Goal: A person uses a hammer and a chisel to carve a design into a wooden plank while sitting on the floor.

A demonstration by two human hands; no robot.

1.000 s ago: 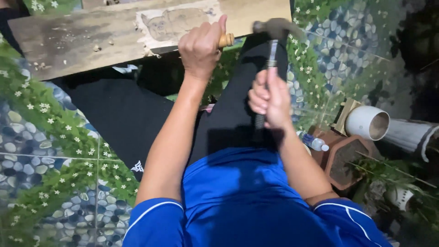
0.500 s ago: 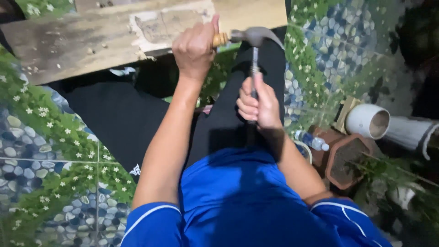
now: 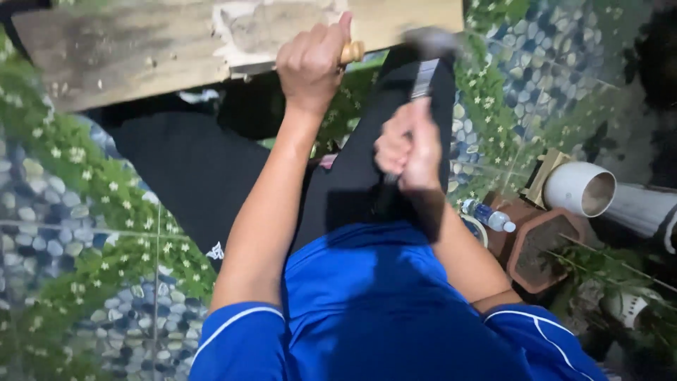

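Observation:
My left hand [image 3: 310,65] is closed around a chisel with a pale wooden handle [image 3: 352,51], its end pointing right, held against a weathered wooden plank [image 3: 134,49] that has a chipped hollow at its near edge. My right hand [image 3: 409,144] grips the shaft of a steel hammer; the blurred hammer head [image 3: 430,42] sits just right of the chisel's handle end. The chisel's blade is hidden behind my left hand. I wear a blue shirt and black trousers.
Pebble-and-flower patterned floor lies all around. At the right are a white pipe end [image 3: 580,189], brown hexagonal pots [image 3: 539,247], a small plastic bottle [image 3: 490,216] and plants.
The hammer swung in to the chisel's end half a second ago and has now drawn back slightly to the right. My left hand has stayed on the chisel at the plank.

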